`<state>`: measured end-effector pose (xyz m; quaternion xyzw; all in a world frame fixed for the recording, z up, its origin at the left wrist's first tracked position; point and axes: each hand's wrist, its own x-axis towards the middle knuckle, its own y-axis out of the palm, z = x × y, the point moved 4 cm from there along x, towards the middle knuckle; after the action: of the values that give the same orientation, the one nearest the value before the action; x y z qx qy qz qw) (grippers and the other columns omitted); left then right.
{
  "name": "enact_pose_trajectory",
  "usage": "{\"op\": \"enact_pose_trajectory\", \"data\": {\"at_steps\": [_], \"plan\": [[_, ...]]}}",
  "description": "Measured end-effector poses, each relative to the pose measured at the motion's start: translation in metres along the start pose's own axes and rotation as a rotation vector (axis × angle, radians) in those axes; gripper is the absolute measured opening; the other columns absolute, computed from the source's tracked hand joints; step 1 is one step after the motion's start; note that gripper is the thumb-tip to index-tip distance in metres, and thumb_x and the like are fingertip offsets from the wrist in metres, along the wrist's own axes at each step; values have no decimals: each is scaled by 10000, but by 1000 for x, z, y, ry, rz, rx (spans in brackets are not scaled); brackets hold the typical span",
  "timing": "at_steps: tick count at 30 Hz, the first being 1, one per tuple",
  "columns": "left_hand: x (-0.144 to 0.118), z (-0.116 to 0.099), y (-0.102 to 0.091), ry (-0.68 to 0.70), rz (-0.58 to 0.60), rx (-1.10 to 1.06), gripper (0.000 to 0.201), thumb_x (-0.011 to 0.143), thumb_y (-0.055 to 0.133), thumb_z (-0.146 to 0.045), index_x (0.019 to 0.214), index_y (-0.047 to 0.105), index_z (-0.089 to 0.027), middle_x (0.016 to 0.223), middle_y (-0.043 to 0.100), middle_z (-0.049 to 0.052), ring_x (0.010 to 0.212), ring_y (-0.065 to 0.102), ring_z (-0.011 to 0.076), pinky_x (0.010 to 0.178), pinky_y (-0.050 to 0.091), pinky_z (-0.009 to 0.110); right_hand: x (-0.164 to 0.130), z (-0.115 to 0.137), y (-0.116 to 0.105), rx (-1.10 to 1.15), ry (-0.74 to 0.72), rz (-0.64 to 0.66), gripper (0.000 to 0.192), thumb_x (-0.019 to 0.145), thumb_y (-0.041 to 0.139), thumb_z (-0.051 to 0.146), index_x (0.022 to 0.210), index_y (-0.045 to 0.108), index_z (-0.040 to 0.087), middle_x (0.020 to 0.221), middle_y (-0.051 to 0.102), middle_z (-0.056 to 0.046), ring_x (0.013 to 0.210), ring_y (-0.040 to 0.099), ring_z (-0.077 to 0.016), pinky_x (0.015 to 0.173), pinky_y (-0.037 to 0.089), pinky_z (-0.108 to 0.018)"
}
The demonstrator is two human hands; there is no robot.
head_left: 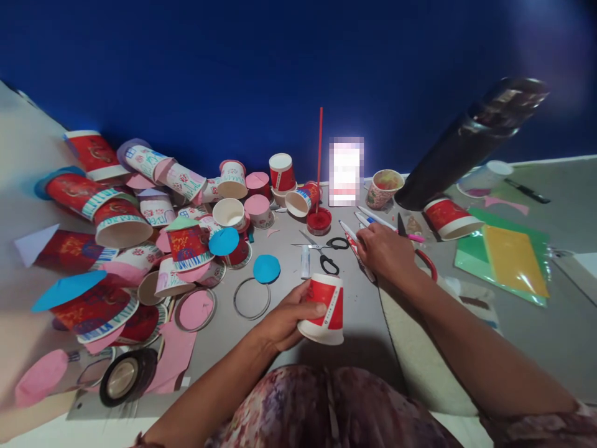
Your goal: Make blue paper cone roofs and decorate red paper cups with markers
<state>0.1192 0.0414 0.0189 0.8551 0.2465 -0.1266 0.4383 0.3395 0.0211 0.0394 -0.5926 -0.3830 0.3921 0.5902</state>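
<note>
My left hand (pixel 284 320) grips a red paper cup (pixel 329 303) with a white printed stripe, its wide rim facing down. Among several white markers (pixel 347 229) my right hand (pixel 385 252) reaches down, fingers bent and closed on one marker; the fingertips are partly hidden. Black-handled scissors (pixel 321 249) lie spread between the hands, beside a small clear tube (pixel 305 261). A blue paper disc (pixel 267 269) and a clear-edged ring (pixel 252 298) lie left of the held cup.
Decorated paper cups (pixel 186 246) crowd the left side. A tape roll (pixel 128 376) lies front left. Behind are a red dish (pixel 319 221) with an upright red stick and a bright phone (pixel 346 171). A tall black flask (pixel 471 143) and green and yellow sheets (pixel 513 261) are right.
</note>
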Motion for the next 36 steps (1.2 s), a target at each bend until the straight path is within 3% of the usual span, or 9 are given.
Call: {"op": "enact_pose_trajectory", "data": {"at_steps": [8, 12, 14, 17, 20, 24, 30, 33, 36], "plan": [[2, -11, 3, 73, 99, -147, 531, 753, 785, -312, 1217, 651, -91, 1109, 733, 197, 998, 725, 341, 940, 531, 497, 1, -1, -2, 66, -31, 16, 259, 1009, 451, 226, 1030, 702, 166, 1013, 721, -155, 921, 677, -282, 673, 436, -322], [2, -10, 0, 55, 132, -179, 502, 800, 744, -332, 1236, 642, -105, 1126, 720, 192, 1011, 718, 371, 859, 573, 546, 2, -8, -5, 132, 30, -24, 263, 953, 486, 206, 1093, 700, 143, 1022, 723, -168, 918, 681, -295, 700, 453, -347], [2, -9, -2, 53, 137, -187, 528, 800, 754, -358, 1256, 634, -121, 1080, 716, 165, 986, 717, 364, 812, 590, 550, 1, -16, -7, 294, 101, -77, 350, 906, 533, 221, 1219, 665, 137, 1012, 719, -140, 894, 673, -284, 707, 464, -357], [2, -8, -6, 46, 123, -185, 564, 791, 766, -375, 1276, 628, -122, 1039, 708, 145, 938, 720, 337, 797, 595, 537, -2, -26, -9, 778, 128, -153, 524, 854, 576, 253, 1375, 589, 201, 911, 678, -43, 748, 622, -206, 667, 469, -332], [3, -7, -8, 46, 89, -189, 570, 779, 767, -372, 1262, 634, -100, 1047, 707, 153, 919, 721, 328, 804, 592, 529, -5, -26, -6, 1201, 52, -119, 535, 856, 582, 273, 1390, 607, 298, 860, 628, 9, 667, 554, -147, 613, 456, -287], [4, -8, -10, 53, 44, -196, 584, 776, 763, -377, 1260, 631, -77, 1041, 713, 164, 922, 720, 320, 825, 574, 473, -6, -22, 2, 1533, 88, -61, 523, 841, 633, 291, 1362, 645, 337, 856, 653, 15, 681, 579, -146, 598, 479, -273], [3, -11, -7, 58, 65, -240, 599, 784, 744, -343, 1322, 595, -124, 1131, 715, 168, 997, 713, 326, 921, 524, 477, -10, -15, -1, 1894, 117, 124, 334, 766, 720, 322, 1085, 785, 249, 859, 684, -32, 691, 607, -146, 577, 506, -251], [2, -12, -8, 77, 64, -254, 630, 772, 742, -346, 1341, 583, -127, 1124, 723, 164, 997, 713, 335, 907, 532, 496, -17, -9, -13, 1983, -42, 230, 481, 669, 807, 346, 1142, 765, 266, 910, 648, -33, 737, 593, -157, 616, 531, -269], [3, -11, -9, 77, 66, -265, 616, 789, 719, -368, 1333, 588, -112, 1089, 733, 163, 979, 717, 339, 890, 542, 518, -22, -3, -18, 1929, -155, 226, 669, 581, 894, 343, 1224, 716, 294, 953, 616, -32, 823, 600, -180, 677, 548, -292]]}}
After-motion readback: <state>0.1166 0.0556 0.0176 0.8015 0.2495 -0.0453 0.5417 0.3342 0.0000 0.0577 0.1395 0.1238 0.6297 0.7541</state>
